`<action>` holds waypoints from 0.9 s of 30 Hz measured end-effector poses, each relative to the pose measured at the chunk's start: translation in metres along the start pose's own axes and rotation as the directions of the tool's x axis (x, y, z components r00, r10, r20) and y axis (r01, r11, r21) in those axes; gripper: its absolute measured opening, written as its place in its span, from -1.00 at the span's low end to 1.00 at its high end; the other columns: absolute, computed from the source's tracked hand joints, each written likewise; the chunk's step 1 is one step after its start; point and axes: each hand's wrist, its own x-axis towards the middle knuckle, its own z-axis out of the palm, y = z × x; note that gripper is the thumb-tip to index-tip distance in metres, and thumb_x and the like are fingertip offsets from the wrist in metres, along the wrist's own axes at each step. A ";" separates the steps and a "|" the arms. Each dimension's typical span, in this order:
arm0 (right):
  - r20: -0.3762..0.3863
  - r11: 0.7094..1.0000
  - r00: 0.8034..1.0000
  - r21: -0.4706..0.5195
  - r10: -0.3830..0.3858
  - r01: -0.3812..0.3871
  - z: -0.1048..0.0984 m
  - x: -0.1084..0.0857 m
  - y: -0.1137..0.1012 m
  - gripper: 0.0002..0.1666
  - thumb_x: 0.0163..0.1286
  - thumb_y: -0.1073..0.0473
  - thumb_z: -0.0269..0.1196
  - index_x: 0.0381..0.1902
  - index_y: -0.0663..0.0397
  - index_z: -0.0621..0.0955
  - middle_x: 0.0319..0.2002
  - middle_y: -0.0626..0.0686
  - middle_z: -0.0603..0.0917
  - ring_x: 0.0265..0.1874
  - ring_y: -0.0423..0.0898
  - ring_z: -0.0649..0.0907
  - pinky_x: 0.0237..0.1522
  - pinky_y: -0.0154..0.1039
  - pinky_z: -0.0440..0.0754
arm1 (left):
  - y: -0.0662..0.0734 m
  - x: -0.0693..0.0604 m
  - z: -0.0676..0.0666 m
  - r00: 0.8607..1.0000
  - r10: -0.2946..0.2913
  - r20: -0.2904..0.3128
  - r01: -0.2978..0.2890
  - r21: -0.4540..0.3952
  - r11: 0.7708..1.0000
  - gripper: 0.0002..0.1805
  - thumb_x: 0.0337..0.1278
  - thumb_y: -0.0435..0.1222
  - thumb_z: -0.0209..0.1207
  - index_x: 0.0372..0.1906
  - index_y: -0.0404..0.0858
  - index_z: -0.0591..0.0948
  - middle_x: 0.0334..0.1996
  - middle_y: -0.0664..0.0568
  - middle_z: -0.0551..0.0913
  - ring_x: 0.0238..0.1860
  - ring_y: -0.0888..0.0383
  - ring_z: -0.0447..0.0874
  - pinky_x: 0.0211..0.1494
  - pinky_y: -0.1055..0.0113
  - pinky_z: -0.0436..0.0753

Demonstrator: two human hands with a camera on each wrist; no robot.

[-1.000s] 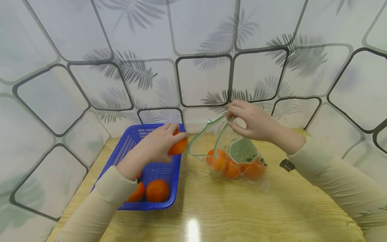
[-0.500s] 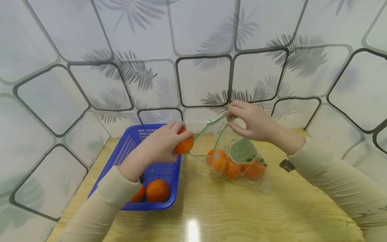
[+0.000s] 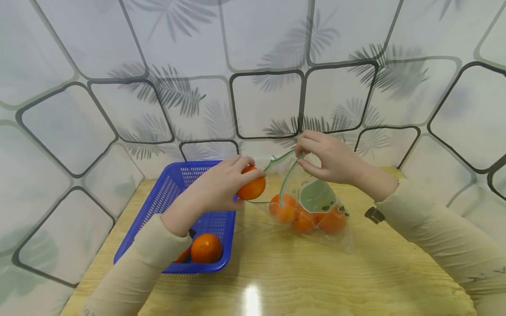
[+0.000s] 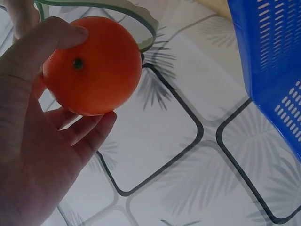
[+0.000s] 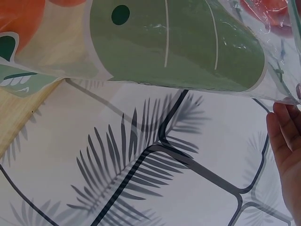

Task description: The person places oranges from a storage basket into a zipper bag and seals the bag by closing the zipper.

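Note:
My left hand (image 3: 221,182) grips an orange (image 3: 251,184) at the mouth of a clear zip bag (image 3: 316,197). In the left wrist view, thumb and fingers curl round that orange (image 4: 96,66), its green stem spot facing the camera. My right hand (image 3: 328,156) pinches the bag's green-edged rim, holding the mouth raised and spread. Several oranges lie inside the bag, behind its printed green patch. The right wrist view shows the printed bag (image 5: 178,42) close up, with the fingers of my right hand (image 5: 289,136) at its edge.
A blue perforated basket (image 3: 228,245) stands left of the bag, partly under my left forearm. An orange (image 3: 206,248) lies in its near corner, with another partly hidden by the sleeve. Both rest on a wooden table (image 3: 300,281), backed by a patterned wall (image 3: 265,105).
My left hand has carried the orange rightward, from over the basket's edge to the bag's mouth. The right hand and the bag have stayed nearly still.

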 end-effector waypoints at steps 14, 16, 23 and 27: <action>0.000 1.000 1.000 0.014 0.002 -0.002 0.000 0.000 0.000 -0.81 0.30 0.36 0.37 -0.17 0.07 0.62 -0.21 0.01 0.61 -0.25 -0.13 0.60 -0.22 -0.12 0.61 | 0.008 0.017 -0.002 0.999 0.033 0.011 -0.033 -0.037 0.999 -0.17 -0.01 -0.19 0.60 0.44 0.09 0.55 0.28 0.03 0.58 0.23 -0.01 0.57 0.13 0.11 0.75; 0.001 1.000 1.000 0.019 0.000 0.000 0.000 0.000 0.000 -0.80 0.29 0.37 0.37 -0.17 0.07 0.63 -0.21 0.01 0.61 -0.25 -0.13 0.60 -0.22 -0.13 0.60 | 0.009 0.018 -0.002 0.999 0.034 0.009 -0.033 -0.032 0.999 -0.18 -0.01 -0.16 0.60 0.44 0.10 0.56 0.28 0.04 0.59 0.21 -0.01 0.58 0.10 0.10 0.76; -0.003 1.000 1.000 0.026 -0.011 0.011 -0.002 0.000 0.000 -0.81 0.30 0.38 0.37 -0.19 0.10 0.62 -0.21 0.02 0.61 -0.25 -0.13 0.59 -0.22 -0.14 0.60 | 0.009 0.027 -0.002 0.999 0.016 0.035 -0.014 -0.055 0.998 -0.21 0.05 -0.13 0.56 0.45 0.05 0.55 0.28 0.04 0.61 0.16 0.00 0.64 0.06 0.09 0.76; -0.005 1.000 1.000 0.028 -0.014 0.014 -0.002 0.000 0.000 -0.81 0.30 0.38 0.37 -0.18 0.09 0.61 -0.21 0.00 0.61 -0.25 -0.15 0.59 -0.22 -0.14 0.60 | 0.010 0.033 -0.003 0.997 0.002 0.072 0.005 -0.090 0.996 -0.19 0.07 -0.16 0.55 0.48 0.02 0.52 0.30 0.02 0.60 0.20 -0.01 0.63 0.11 0.07 0.75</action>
